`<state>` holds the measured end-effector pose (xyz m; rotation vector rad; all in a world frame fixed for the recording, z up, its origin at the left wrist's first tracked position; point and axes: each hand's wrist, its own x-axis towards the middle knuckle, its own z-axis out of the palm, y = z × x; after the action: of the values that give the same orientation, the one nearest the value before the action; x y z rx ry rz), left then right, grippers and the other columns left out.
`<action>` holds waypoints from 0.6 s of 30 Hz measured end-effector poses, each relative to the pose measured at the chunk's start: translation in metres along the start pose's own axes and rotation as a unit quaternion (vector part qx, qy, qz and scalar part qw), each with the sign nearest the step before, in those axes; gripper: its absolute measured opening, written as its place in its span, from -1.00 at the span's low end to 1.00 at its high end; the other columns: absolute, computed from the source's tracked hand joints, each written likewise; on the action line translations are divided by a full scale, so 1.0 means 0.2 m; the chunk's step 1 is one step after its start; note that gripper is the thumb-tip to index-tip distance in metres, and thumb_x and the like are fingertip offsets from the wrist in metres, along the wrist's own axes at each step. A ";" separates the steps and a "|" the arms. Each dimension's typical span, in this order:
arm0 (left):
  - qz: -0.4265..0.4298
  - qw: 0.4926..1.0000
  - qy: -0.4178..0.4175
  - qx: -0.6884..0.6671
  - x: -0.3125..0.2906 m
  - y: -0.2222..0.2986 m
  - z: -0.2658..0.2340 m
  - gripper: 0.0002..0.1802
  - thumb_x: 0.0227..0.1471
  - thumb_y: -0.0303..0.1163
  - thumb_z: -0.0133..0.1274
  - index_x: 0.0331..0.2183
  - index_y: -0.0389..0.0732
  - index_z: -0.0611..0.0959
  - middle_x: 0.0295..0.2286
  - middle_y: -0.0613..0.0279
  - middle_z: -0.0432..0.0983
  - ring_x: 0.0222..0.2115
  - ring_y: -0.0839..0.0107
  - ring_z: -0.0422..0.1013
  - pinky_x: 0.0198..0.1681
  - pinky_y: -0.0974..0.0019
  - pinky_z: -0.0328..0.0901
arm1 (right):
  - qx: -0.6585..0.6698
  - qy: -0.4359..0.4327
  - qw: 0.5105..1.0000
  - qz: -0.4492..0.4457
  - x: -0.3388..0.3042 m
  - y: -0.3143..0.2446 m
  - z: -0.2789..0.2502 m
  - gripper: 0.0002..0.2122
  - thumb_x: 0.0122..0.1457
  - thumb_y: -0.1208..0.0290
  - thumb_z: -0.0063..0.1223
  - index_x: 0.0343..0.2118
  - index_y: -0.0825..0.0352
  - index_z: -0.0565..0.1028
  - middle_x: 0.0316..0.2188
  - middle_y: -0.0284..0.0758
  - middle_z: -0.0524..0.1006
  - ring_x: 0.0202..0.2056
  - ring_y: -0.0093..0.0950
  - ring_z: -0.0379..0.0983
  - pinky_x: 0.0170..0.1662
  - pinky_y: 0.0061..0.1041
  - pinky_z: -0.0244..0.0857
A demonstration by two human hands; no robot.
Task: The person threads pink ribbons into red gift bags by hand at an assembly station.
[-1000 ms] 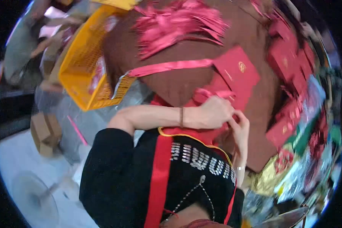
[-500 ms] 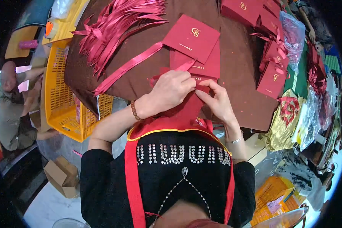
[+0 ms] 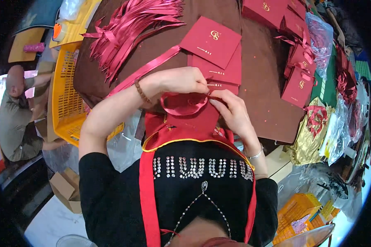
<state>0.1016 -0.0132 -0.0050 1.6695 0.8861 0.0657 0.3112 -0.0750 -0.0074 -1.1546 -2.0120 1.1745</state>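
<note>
My left hand (image 3: 185, 81) is closed in a pinch on a shiny dark red ribbon (image 3: 184, 110), which hangs in a loop below the fingers. Thumb and forefinger of my right hand (image 3: 234, 109) pinch close beside it, at the ribbon and the upper edge of a red paper piece (image 3: 198, 120). The exact grip there is partly hidden. This paper piece lies at the table's near edge, against my red apron. Just beyond my hands lie overlapping flat red gift packets (image 3: 212, 41) with gold printing. A ribbon strip (image 3: 152, 66) stretches left from them.
A bundle of red ribbons (image 3: 132, 29) spreads over the brown-covered table (image 3: 268, 119). Ribbon-tied red packets (image 3: 297, 86) are stacked at the right. A yellow crate (image 3: 66, 99) stands left of the table, with another person (image 3: 18, 115) beyond it. Gold wrapping (image 3: 303, 142) lies at the right edge.
My left hand has shifted slightly up, and its elbow has swung out to the left. The ribbon now shows as a wide loop under it. My right hand stays close by.
</note>
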 end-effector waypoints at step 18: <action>-0.034 0.976 0.211 0.041 0.07 0.04 0.15 -0.76 -0.22 -0.23 0.01 -0.59 -0.23 0.58 -0.66 0.08 0.47 -0.60 0.31 0.42 -0.46 0.22 0.24 | 0.030 0.015 0.999 0.039 0.00 0.03 0.00 -0.83 0.04 0.53 0.08 -0.28 0.41 0.44 -0.57 -0.30 0.46 -0.58 -0.62 0.28 -0.50 -0.60 0.19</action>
<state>0.1304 -0.0289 -0.0127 1.7306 1.2770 0.3515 0.3139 -0.0735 -0.0117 -1.2229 -1.9124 1.2389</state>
